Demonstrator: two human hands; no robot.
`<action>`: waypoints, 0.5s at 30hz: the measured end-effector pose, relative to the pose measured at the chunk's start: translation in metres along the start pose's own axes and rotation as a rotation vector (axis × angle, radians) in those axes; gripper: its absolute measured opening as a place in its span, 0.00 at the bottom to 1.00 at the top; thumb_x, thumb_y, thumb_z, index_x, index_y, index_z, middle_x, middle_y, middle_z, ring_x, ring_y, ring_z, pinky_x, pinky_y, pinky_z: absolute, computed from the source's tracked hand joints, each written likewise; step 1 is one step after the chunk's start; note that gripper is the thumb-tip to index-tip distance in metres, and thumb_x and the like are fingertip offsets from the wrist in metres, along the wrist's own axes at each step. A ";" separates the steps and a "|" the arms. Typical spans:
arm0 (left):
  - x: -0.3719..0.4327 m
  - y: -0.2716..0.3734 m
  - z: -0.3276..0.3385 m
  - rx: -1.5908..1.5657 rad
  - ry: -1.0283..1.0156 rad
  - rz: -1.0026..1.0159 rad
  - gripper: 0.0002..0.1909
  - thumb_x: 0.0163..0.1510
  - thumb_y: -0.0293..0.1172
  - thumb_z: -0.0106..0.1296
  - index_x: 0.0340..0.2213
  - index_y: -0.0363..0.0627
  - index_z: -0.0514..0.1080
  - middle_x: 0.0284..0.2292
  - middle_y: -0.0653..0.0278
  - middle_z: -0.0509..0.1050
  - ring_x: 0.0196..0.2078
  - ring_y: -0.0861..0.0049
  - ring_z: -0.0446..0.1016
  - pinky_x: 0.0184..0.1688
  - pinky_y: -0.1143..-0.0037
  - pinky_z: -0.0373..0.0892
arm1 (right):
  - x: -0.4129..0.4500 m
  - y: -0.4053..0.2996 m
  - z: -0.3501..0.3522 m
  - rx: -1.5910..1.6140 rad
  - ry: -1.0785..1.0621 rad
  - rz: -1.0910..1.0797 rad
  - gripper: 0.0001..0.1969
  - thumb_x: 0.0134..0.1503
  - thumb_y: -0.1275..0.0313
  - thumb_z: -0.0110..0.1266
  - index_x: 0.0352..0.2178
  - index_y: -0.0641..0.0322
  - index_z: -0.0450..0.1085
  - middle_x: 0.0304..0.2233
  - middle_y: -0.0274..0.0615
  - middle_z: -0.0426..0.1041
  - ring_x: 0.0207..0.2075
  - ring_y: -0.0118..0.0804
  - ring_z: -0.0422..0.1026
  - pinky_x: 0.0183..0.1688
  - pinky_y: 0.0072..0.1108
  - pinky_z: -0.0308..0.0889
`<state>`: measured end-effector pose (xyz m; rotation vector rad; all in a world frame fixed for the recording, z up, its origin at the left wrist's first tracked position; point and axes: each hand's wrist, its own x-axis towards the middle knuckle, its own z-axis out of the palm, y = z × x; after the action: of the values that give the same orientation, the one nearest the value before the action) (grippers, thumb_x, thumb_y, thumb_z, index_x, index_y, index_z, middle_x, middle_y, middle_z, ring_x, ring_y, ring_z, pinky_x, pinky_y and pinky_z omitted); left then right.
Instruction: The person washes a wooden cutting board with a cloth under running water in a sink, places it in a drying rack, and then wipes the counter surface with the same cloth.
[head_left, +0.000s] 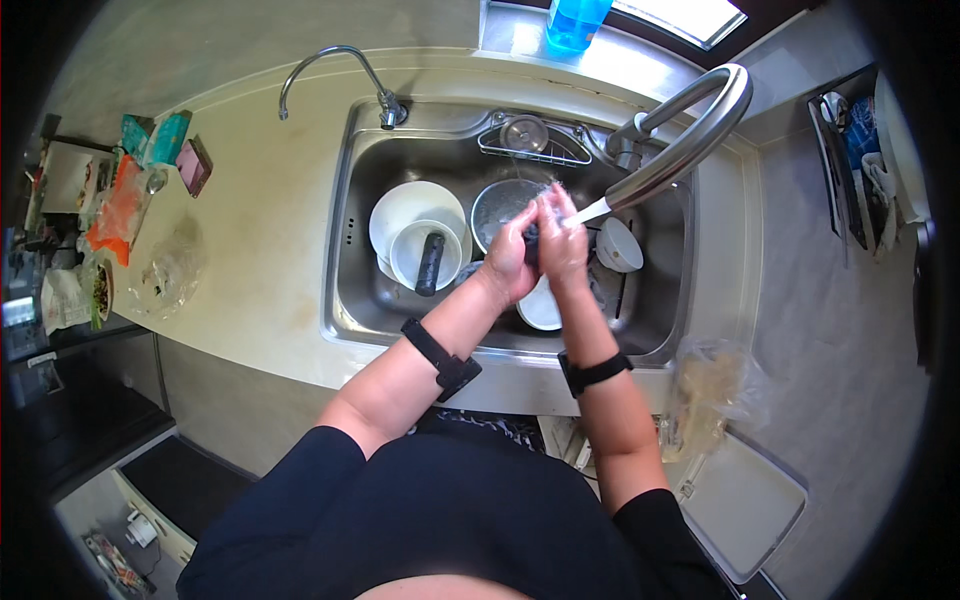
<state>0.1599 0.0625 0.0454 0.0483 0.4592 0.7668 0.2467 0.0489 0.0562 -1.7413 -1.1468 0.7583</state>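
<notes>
My left hand (513, 259) and my right hand (562, 244) are cupped together under water from the large curved faucet (675, 176). Between them is a dark object, mostly hidden by the fingers; what it is cannot be told. Below the hands, a round pan or bowl (495, 210) holds water in the steel sink (349, 296). Left of it, a white bowl (405, 259) with a dark cylindrical handle (430, 262) across it rests on a larger white plate (412, 199). A small white bowl (619, 246) lies tilted at the right, and another white dish (541, 306) is partly behind my right forearm.
A wire rack (536, 154) holding a round strainer (524, 135) hangs at the sink's back. A thin second faucet (390, 112) stands behind left. Plastic bags (166, 274) and packets lie on the left counter. Another plastic bag (709, 390) hangs at the front right.
</notes>
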 end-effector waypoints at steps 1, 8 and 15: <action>0.004 -0.001 0.000 -0.076 0.016 0.073 0.18 0.59 0.42 0.33 0.45 0.47 0.64 0.43 0.62 0.68 0.45 0.72 0.67 0.49 0.70 0.62 | -0.011 -0.006 0.010 -0.046 0.092 -0.143 0.17 0.55 0.64 0.44 0.40 0.67 0.68 0.40 0.57 0.69 0.45 0.50 0.67 0.48 0.30 0.60; 0.009 0.006 0.014 -0.082 -0.005 -0.128 0.14 0.57 0.39 0.37 0.41 0.49 0.67 0.41 0.62 0.71 0.42 0.68 0.70 0.47 0.65 0.65 | 0.012 0.029 -0.019 0.584 0.146 0.007 0.18 0.61 0.63 0.35 0.38 0.69 0.64 0.37 0.41 0.67 0.38 0.32 0.66 0.42 0.21 0.63; 0.032 0.008 0.019 -0.036 0.088 -0.120 0.11 0.57 0.40 0.39 0.37 0.52 0.66 0.36 0.64 0.71 0.38 0.67 0.71 0.37 0.58 0.69 | 0.065 0.055 -0.097 0.484 0.356 0.527 0.26 0.58 0.52 0.37 0.46 0.62 0.63 0.38 0.36 0.68 0.39 0.30 0.65 0.43 0.23 0.58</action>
<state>0.1826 0.0918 0.0517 -0.0467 0.5264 0.6604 0.3748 0.0661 0.0454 -1.6715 -0.2269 0.8970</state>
